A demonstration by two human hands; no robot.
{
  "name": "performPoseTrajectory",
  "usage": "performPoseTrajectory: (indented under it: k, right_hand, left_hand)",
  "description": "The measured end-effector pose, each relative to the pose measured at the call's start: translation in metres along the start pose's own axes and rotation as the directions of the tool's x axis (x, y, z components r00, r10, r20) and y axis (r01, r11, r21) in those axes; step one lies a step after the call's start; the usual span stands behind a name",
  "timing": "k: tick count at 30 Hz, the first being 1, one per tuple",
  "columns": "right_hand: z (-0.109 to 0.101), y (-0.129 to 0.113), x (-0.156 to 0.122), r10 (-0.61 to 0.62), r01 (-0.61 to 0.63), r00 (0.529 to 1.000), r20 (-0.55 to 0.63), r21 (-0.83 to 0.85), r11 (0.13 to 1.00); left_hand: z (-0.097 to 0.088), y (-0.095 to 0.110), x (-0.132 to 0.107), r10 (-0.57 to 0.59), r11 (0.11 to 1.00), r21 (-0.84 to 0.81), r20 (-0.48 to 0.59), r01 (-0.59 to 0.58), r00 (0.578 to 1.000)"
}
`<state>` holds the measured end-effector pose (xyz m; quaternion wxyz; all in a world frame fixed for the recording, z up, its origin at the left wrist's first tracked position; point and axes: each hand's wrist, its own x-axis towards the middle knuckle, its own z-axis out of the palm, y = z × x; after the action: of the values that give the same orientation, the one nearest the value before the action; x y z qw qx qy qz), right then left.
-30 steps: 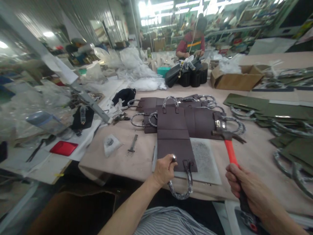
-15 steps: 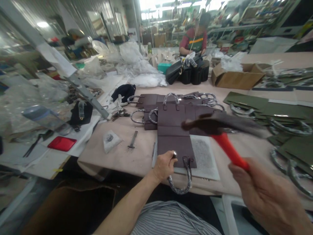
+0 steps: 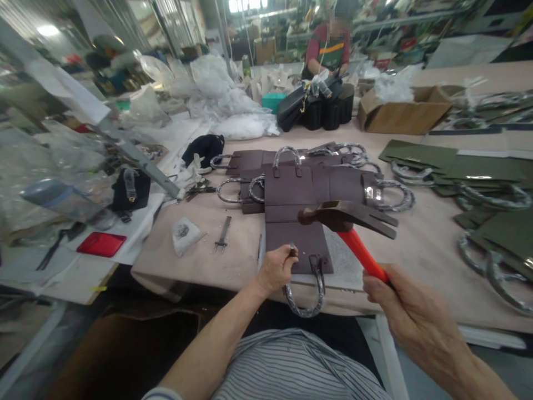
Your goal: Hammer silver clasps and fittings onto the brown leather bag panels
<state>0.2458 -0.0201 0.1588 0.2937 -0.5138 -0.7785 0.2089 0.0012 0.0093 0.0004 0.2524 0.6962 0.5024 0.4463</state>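
Observation:
My right hand (image 3: 410, 311) grips the red handle of a claw hammer (image 3: 347, 219), its dark head raised above the near end of a dark brown bag panel (image 3: 293, 216) lying flat on the table. My left hand (image 3: 275, 269) is closed in a pinch on a small metal punch (image 3: 292, 248) standing at the panel's near edge, beside the wrapped handle loop (image 3: 306, 297) that hangs over the table edge. A white speckled pad (image 3: 345, 264) lies under the panel.
More brown panels with wrapped handles (image 3: 325, 166) are stacked behind. Green panels (image 3: 470, 178) lie right. A fork-like tool (image 3: 221, 233), a small bag (image 3: 185, 230) and a red tray (image 3: 101, 243) lie left. A person (image 3: 328, 47) works at the far end beside black bags (image 3: 320, 111) and a cardboard box (image 3: 400, 114).
The hammer rose from resting on the stacked panels and swung left; its head now hovers over the near panel. My left hand stays pinched at the panel's edge.

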Motion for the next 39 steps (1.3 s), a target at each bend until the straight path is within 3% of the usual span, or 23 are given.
performPoseTrajectory:
  k: [4, 10, 23, 30, 39]
  right_hand:
    - [0.001, -0.005, 0.003, 0.038, -0.042, 0.998, 0.051, 0.082, 0.996]
    - [0.005, -0.004, 0.003, 0.142, -0.147, 0.987, 0.076, 0.062, 0.987]
    - [0.017, 0.019, -0.02, 0.258, -0.268, 0.962, 0.085, 0.151, 0.951]
    - [0.037, 0.046, -0.048, 0.462, -0.478, 0.878, 0.123, 0.202, 0.855]
    - [0.041, 0.069, -0.074, 0.67, -0.674, 0.736, 0.099, 0.2, 0.711]
  left_hand:
    - [-0.003, 0.002, 0.003, -0.017, 1.0, -0.003, 0.03, 0.018, 0.999]
    - [-0.007, 0.005, 0.007, -0.092, 0.995, -0.021, 0.068, 0.093, 0.993]
    - [-0.017, 0.004, 0.018, -0.212, 0.957, -0.169, 0.143, 0.235, 0.967]
    - [-0.021, 0.004, 0.021, -0.23, 0.941, -0.209, 0.178, 0.265, 0.957]
    - [-0.017, 0.007, 0.012, -0.175, 0.974, -0.126, 0.1, 0.187, 0.979]
